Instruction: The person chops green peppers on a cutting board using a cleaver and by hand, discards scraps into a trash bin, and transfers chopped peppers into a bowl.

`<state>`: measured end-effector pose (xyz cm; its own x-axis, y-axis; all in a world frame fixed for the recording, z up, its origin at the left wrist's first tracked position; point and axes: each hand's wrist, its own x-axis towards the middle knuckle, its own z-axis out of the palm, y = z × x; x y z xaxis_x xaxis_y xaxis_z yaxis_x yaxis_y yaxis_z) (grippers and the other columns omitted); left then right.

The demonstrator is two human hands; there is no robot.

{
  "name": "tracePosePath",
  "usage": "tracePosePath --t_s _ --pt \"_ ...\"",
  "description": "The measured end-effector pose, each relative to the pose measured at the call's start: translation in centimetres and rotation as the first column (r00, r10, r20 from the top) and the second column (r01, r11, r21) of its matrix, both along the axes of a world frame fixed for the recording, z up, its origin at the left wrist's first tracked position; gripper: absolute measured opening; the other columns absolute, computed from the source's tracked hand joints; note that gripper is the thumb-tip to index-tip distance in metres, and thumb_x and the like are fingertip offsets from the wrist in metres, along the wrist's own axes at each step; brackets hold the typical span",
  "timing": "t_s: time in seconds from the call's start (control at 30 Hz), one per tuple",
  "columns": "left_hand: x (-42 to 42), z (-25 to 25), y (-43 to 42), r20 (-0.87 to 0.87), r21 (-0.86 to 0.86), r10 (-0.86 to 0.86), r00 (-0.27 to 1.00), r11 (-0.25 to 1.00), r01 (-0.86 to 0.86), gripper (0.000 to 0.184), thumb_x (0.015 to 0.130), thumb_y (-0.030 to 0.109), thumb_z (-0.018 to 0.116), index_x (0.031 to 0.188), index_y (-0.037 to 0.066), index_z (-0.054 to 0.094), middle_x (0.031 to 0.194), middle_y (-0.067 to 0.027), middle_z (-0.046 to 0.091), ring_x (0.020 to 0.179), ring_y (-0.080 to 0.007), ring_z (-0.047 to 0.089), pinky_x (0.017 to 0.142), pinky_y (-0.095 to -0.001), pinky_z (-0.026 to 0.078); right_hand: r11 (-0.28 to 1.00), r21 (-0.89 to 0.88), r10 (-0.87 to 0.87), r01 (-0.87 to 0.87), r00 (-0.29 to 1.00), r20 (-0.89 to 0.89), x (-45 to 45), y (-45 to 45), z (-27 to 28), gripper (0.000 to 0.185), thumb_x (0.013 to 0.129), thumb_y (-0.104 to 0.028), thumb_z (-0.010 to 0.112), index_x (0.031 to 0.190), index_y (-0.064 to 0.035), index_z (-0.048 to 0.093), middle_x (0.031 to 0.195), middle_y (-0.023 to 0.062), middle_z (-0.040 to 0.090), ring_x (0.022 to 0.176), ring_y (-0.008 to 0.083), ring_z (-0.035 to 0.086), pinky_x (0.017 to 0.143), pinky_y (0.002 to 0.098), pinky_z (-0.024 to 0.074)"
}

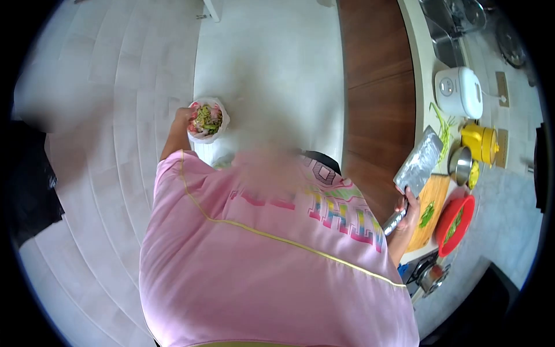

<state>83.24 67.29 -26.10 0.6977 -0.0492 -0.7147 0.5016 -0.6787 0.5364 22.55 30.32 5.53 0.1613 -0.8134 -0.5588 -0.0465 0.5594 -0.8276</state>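
Note:
My left hand (pixel 184 117) is at the left rim of a waste bin (pixel 224 120) lined with a white bag, its fingers curled. What those fingers hold, if anything, is hidden. Green scraps (pixel 208 120) and some pink and red bits fill the bin. On the other side, my right hand (pixel 409 211) is wrapped around the handle of a cleaver (pixel 420 161), its broad blade raised at the counter's edge. Beneath and beside that hand, a wooden cutting board (pixel 436 189) bears chopped greens (pixel 427 214).
Along the right counter (pixel 424 63) stand a white rice cooker (pixel 459 92), long green stalks (pixel 444 130), a yellow kettle (pixel 478 141), a steel bowl (pixel 461 165) and a red basin (pixel 462 215) holding greens. A pot (pixel 430 279) sits by the stove. Brown cabinet fronts (pixel 378 98) line the floor.

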Motion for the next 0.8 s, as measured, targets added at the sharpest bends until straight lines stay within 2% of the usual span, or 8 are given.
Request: tracePosePath --t_s 0.1,0.17,0.23,0.37,0.5,0.6,0.7,0.8 --pt "1.7 2.6 0.8 -0.098 0.05 0.031 0.995 0.998 -0.026 0.041 0.081 0.03 0.066 0.109 0.003 0.054 0.104 -0.0106 0.058 0.082 -0.0234 0.059 0.069 -0.0409 0.045 0.999 0.014 -0.031 0.031 0.999 0.032 0.8 1.7 1.0 0.025 0.081 -0.009 0.064 0.1 -0.0014 0.05 0.084 0.0212 0.064 0.035 0.0101 0.041 0.032 0.0223 0.0382" --pt "3.4 0.6 0.1 0.019 0.067 -0.085 0.996 0.994 0.083 0.017 0.081 0.025 0.06 0.082 0.008 0.06 0.076 -0.0041 0.062 0.067 -0.0186 0.06 0.059 -0.0366 0.046 0.998 0.014 -0.066 0.067 0.997 -0.048 1.0 2.3 0.9 0.025 0.08 -0.009 0.064 0.1 -0.0009 0.052 0.081 0.0174 0.065 0.036 0.0093 0.042 0.032 0.0223 0.0381" --pt "4.6 -0.8 -2.7 0.13 0.125 -0.298 0.946 0.951 0.282 0.023 0.083 0.029 0.058 0.082 0.007 0.061 0.07 -0.0042 0.06 0.059 -0.0179 0.056 0.055 -0.0354 0.045 0.988 0.027 -0.151 0.154 0.986 -0.072 -0.2 2.4 0.4 0.023 0.079 -0.01 0.064 0.098 -0.0015 0.054 0.08 0.0145 0.066 0.038 0.0084 0.042 0.032 0.0223 0.0386" --pt "5.4 -4.9 -17.3 0.18 0.419 -0.84 0.512 0.537 0.733 0.035 0.087 0.039 0.054 0.082 0.006 0.063 0.059 -0.0045 0.057 0.044 -0.0164 0.049 0.047 -0.0331 0.042 0.927 0.011 -0.375 0.376 0.923 0.083 -3.8 2.7 -0.4 0.018 0.08 -0.008 0.065 0.093 -0.0008 0.056 0.069 0.0075 0.061 0.039 0.0097 0.044 0.033 0.0244 0.0416" --pt "-4.5 2.1 -35.6 0.225 -0.27 -0.602 0.766 0.717 0.643 0.016 0.084 0.021 0.063 0.081 0.006 0.06 0.059 -0.0014 0.055 0.047 -0.0091 0.046 0.045 -0.0222 0.036 0.806 0.004 -0.59 0.591 0.804 0.076 -5.0 5.2 -3.1 0.018 0.081 -0.011 0.065 0.093 -0.0014 0.056 0.077 0.0145 0.066 0.039 0.0117 0.044 0.037 0.0253 0.0395" --pt "-15.8 6.7 -47.0 0.338 -0.47 -0.728 0.596 0.419 0.777 0.011 0.084 0.015 0.062 0.081 0.004 0.06 0.064 -0.0001 0.055 0.056 -0.0072 0.048 0.05 -0.0211 0.037 0.686 -0.036 -0.713 0.727 0.681 0.168 -9.8 7.4 -6.8 0.019 0.084 -0.016 0.063 0.092 -0.0018 0.055 0.074 0.0149 0.064 0.038 0.013 0.045 0.036 0.0273 0.0404" --pt "-28.5 13.5 -53.5 0.475 -0.435 -0.82 0.318 0.095 0.895 0.012 0.084 0.014 0.061 0.084 0.002 0.061 0.068 0.0004 0.056 0.063 -0.0075 0.049 0.057 -0.0221 0.039 0.559 -0.044 -0.806 0.828 0.555 0.206 -13.1 9.6 -8.1 0.02 0.088 -0.019 0.058 0.094 -0.0014 0.051 0.079 0.0194 0.065 0.038 0.0143 0.046 0.036 0.0276 0.0427" --pt "-43.8 16.3 -58.5 0.649 -0.37 -0.756 0.091 -0.208 0.905 0.032 0.083 0.024 0.064 0.103 0.0 0.055 0.095 -0.01 0.054 0.088 -0.018 0.049 0.077 -0.0292 0.038 0.507 -0.076 -0.836 0.859 0.511 0.201 -19.9 8.3 -10.3 0.017 0.089 -0.018 0.055 0.094 -0.0012 0.051 0.079 0.0191 0.066 0.038 0.0125 0.046 0.035 0.0261 0.042"
